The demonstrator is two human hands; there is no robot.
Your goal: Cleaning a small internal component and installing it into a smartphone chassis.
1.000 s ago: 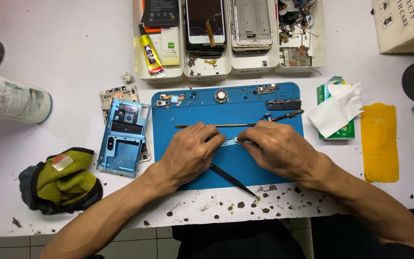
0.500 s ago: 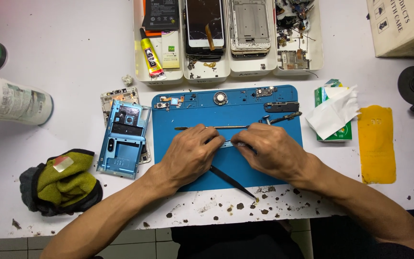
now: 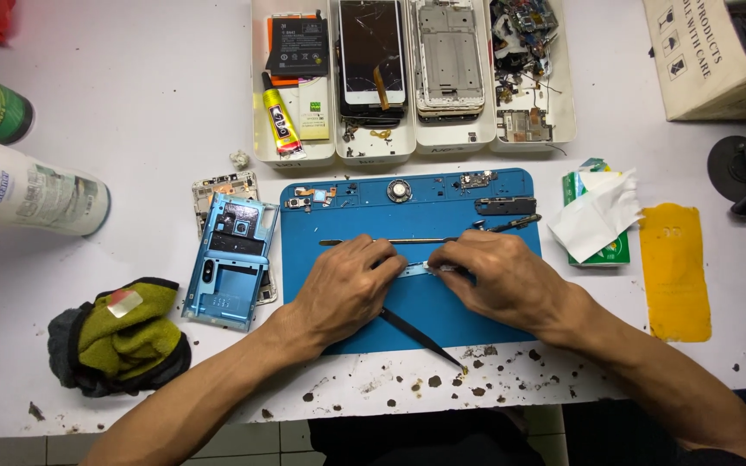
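Blue mat under both hands, fingers pinching a small silvery part.

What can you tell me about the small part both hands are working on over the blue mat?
The small part is a thin, narrow strip, pale silvery-grey, apparently metal or plastic. It lies roughly level, lengthwise left to right, just above the middle of the blue mat. The left hand pinches its left end and the right hand its right end, so only the short middle stretch shows. Whether it rests on the mat or is lifted slightly cannot be told. Finer detail is too small to make out.
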